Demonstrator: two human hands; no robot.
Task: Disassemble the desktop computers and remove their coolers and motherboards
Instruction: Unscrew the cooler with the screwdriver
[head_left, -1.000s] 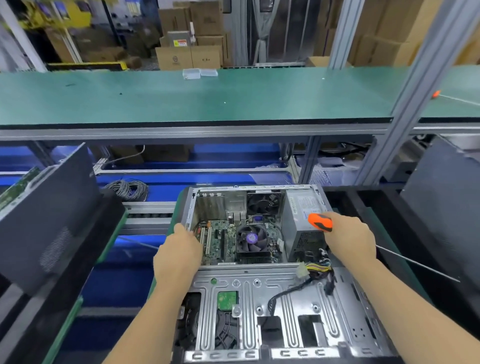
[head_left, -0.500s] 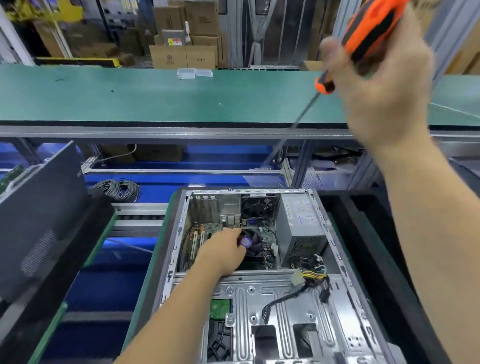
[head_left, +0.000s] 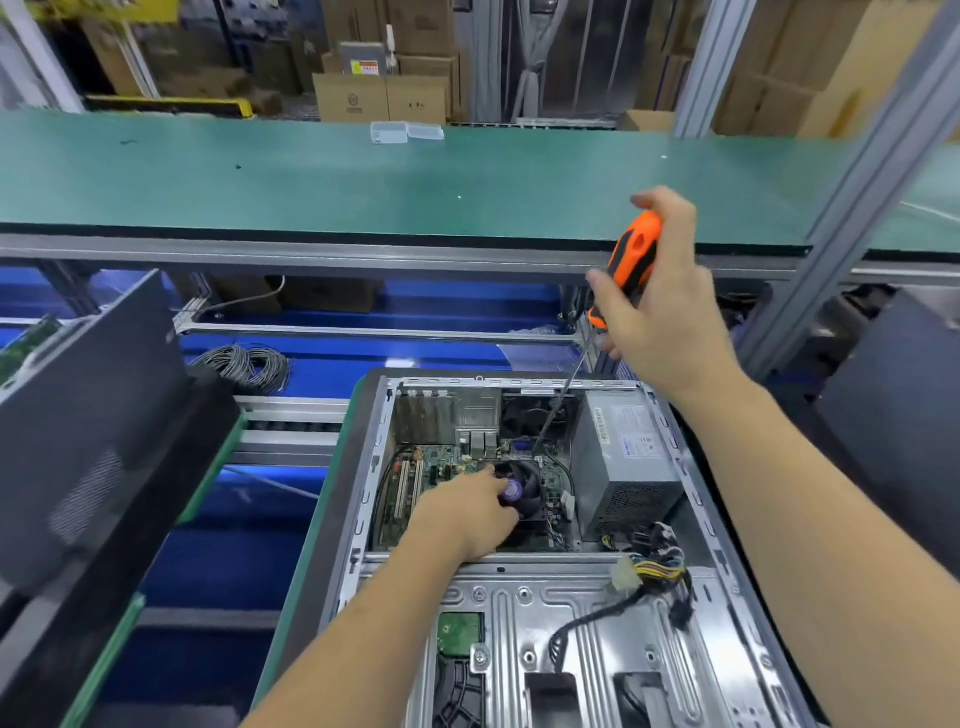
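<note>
On the far left a dark side panel (head_left: 88, 415) leans up, well apart from the work. The open computer case (head_left: 374, 467) lies flat on the surface, and its metal walls make a narrow well around the boards.

The left hand (head_left: 467, 512) is down inside this well and rests on the cooler (head_left: 522, 493). Its fingers are bent over the fan's near edge; I cannot tell if they really grip it. The cooler sits on the motherboard (head_left: 441, 467), near the middle of the case. I think the cooler is stiff and rather light, with thin fins, best taken by its frame at the sides. The motherboard looks flat and fragile, so its edges are the place to hold.

To the right, the screwdriver (head_left: 631, 260) has its shaft slanting down toward the cooler's far corner. The right hand (head_left: 670, 312) has its fingers wrapped tight on the orange handle. Just beside stands the power supply (head_left: 623, 462), and loose cables (head_left: 649, 566) lie near it. There is little room sideways; the free way is upward.
</note>
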